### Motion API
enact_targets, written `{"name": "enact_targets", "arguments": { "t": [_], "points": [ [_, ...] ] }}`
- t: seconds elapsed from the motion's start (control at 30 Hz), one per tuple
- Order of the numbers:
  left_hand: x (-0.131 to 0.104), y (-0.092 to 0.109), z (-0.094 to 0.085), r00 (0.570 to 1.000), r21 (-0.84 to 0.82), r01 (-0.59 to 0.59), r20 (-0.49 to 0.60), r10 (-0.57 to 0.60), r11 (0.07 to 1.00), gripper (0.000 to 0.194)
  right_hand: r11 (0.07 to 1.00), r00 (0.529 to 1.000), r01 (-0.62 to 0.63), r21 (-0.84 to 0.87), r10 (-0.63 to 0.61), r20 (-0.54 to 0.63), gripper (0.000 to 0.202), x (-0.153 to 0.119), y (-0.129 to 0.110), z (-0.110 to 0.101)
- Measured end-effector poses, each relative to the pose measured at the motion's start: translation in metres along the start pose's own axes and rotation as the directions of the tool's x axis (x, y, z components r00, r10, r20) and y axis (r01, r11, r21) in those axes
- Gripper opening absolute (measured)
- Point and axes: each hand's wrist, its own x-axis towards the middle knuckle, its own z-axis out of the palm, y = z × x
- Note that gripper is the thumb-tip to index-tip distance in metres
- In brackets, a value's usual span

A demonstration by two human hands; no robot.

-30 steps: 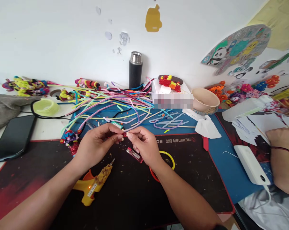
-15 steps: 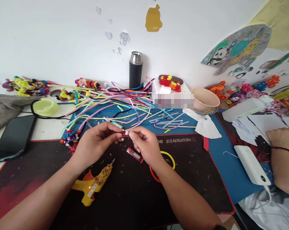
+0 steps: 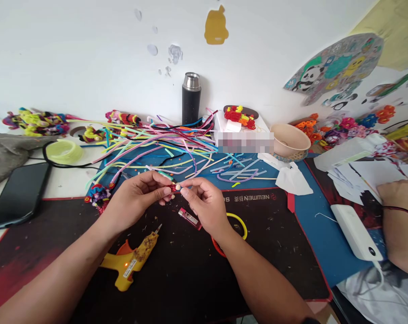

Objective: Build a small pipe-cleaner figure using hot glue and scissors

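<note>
Between finger and thumb, my left hand (image 3: 136, 198) pinches a small red glittery piece with pale ends (image 3: 173, 188), apparently made of pipe cleaner. My right hand (image 3: 204, 202) closes its thumb and forefinger at the pale right end of that piece; the fingertips hide part of it. Below my hands a pink lighter (image 3: 189, 218) lies on the black mat (image 3: 190, 270). A yellow glue gun (image 3: 136, 261) with a lit orange light lies beneath my left forearm. Under my right wrist is a yellow and red ring (image 3: 239, 220). A colourful pipe-cleaner figure (image 3: 100, 195) lies left of my left hand.
Many loose pipe cleaners (image 3: 163, 146) spread behind my hands, with a black thermos (image 3: 191, 99) by the wall. A phone (image 3: 20, 193) is at left, a beige bowl (image 3: 290, 140) at back right. A co-worker's arm (image 3: 398, 220) rests at right beside a white power bank (image 3: 355, 231).
My hands stay almost in place. The right fingertips have shifted slightly at the pale end, which shows a little more now. Everything else lies as before.
</note>
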Motion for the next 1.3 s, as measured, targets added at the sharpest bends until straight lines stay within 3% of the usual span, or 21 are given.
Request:
{"name": "enact_targets", "arguments": {
  "t": [0.2, 0.67, 1.03, 1.3],
  "points": [
    [-0.0012, -0.0002, 0.0003, 0.999, -0.009, 0.028, 0.031, -0.028, 1.0, 0.032, 0.994, 0.998, 0.054, -0.096, -0.056, -0.013, 0.019, -0.0014, 0.0031, 0.0005],
    [-0.0024, -0.0003, 0.0017, 0.999, -0.073, 0.027, 0.038, -0.024, 0.997, 0.028, 0.996, 0.999, 0.053, -0.068, -0.053, -0.001, 0.016, 0.0, 0.0034, 0.0003],
    [-0.0039, -0.0028, 0.0006, 0.999, 0.008, -0.015, 0.032, 0.015, 1.0, 0.027, 0.997, 0.995, -0.076, 0.011, 0.075, 0.058, 0.038, 0.0019, 0.0029, -0.0015],
    [-0.0043, -0.0011, 0.002, 1.0, 0.042, -0.024, 0.018, 0.023, 0.999, 0.028, 0.998, 0.997, -0.062, 0.014, 0.061, 0.04, 0.042, 0.0031, 0.0059, -0.0013]
  ]
}}
